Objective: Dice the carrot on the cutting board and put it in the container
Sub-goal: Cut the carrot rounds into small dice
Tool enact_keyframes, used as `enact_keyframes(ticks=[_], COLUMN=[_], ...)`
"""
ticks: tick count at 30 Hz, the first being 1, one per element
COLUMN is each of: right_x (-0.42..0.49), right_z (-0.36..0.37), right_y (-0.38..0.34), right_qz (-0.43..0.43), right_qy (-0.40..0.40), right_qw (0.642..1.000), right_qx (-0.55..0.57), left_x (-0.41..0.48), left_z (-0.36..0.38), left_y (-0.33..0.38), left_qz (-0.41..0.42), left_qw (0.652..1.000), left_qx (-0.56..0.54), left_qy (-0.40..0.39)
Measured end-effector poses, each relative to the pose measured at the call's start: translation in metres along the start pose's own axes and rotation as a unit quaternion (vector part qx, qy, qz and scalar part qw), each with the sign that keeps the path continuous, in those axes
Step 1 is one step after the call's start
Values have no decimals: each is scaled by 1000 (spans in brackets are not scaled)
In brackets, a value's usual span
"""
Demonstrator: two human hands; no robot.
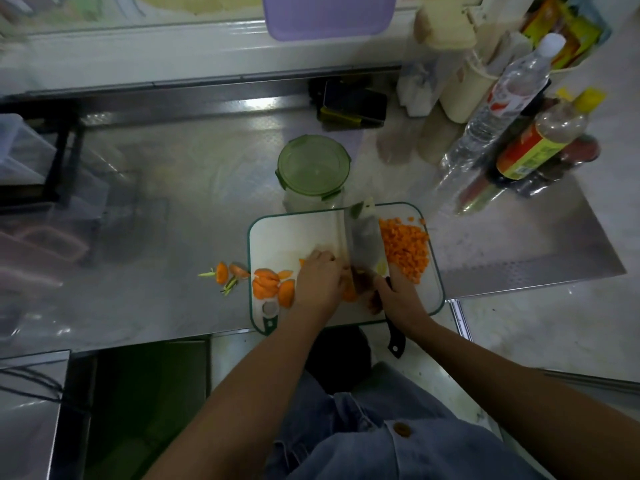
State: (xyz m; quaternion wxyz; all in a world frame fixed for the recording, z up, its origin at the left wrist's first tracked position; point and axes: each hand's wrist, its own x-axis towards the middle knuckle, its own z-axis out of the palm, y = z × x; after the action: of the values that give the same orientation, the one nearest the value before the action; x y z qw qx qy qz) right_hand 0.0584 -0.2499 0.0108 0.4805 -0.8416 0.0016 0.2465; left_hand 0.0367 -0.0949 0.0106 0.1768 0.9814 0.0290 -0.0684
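Observation:
A white cutting board with a green rim (pixel 277 233) lies on the steel counter. A heap of diced carrot (pixel 405 249) covers its right side. Carrot slices (pixel 266 285) sit at its left edge. My left hand (pixel 318 282) has its fingers curled over a carrot piece (pixel 348 293) near the board's middle. My right hand (pixel 398 296) grips the black handle of a cleaver (pixel 363 237), whose broad blade stands on the board between the two hands. A round container with a green clip lid (pixel 313 168) stands just behind the board, lid on.
Carrot ends and green stem bits (pixel 227 273) lie on the counter left of the board. Bottles (pixel 498 109) and a sauce bottle (pixel 540 147) stand at the back right. A dark phone-like object (pixel 353 102) rests by the back wall. Plastic boxes (pixel 20 147) are at far left.

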Motion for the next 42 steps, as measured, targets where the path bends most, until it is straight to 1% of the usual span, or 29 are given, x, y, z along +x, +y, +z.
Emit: enact_keyframes(ticks=[2,3,7,9,13,16,19,20,22,25,27,28,29,30,31,33,35,37,40,42], right_x=[1,1,7,11,14,14,13,12,10,10,10,10,10,11,10,9,8,6,4,3], right_z=[3,4,12,16,20,19,16,16,14,10,6,4,1,0,-2,-4,-5,-6,-7,-10], right_y=[2,0,-7,-7,-2,-1,-2,-3,-4,-6,-7,-8,-7,-7,-6,-3,-1,0,5,9], right_qz=[-7,-9,-23,-24,-22,-25,-36,-41,-50,-53,-57,-57,-56,-55,-55,-54,-50,-47,-64,-103], right_qy=[-2,-1,7,4,5,9,12,15,28,45,48,52,55,57,58,55,49,40,24,18], right_qw=[1000,1000,1000,999,999,999,999,999,998,996,994,994,994,994,994,995,996,997,998,992], right_qx=[1,6,-5,-23,-32,-21,-6,4,26,59,77,80,81,77,74,66,59,48,3,-66], left_x=[-5,-9,-28,-41,-60,-63,-60,-58,-56,-45,-35,-30,-26,-22,-20,-17,-16,-15,-17,-18], left_z=[1,3,-2,-8,-6,-1,-2,-3,-9,-17,-18,-16,-15,-10,-6,-1,2,2,4,7], left_y=[-2,-8,-36,-49,-69,-72,-72,-72,-68,-52,-36,-28,-19,-11,-5,5,9,11,13,13], left_qz=[27,20,-99,-129,-115,-99,-83,-88,-129,-193,-226,-236,-239,-234,-231,-237,-256,-279,-289,-288], left_qw=[997,997,990,987,989,989,989,988,977,938,906,890,881,882,893,921,937,941,944,945], left_qx=[30,27,-4,13,52,63,49,29,-61,-233,-337,-383,-407,-408,-385,-307,-234,-189,-160,-152], left_qy=[59,74,99,96,77,92,115,126,156,167,119,78,37,3,-24,-48,-38,-27,-19,-12])
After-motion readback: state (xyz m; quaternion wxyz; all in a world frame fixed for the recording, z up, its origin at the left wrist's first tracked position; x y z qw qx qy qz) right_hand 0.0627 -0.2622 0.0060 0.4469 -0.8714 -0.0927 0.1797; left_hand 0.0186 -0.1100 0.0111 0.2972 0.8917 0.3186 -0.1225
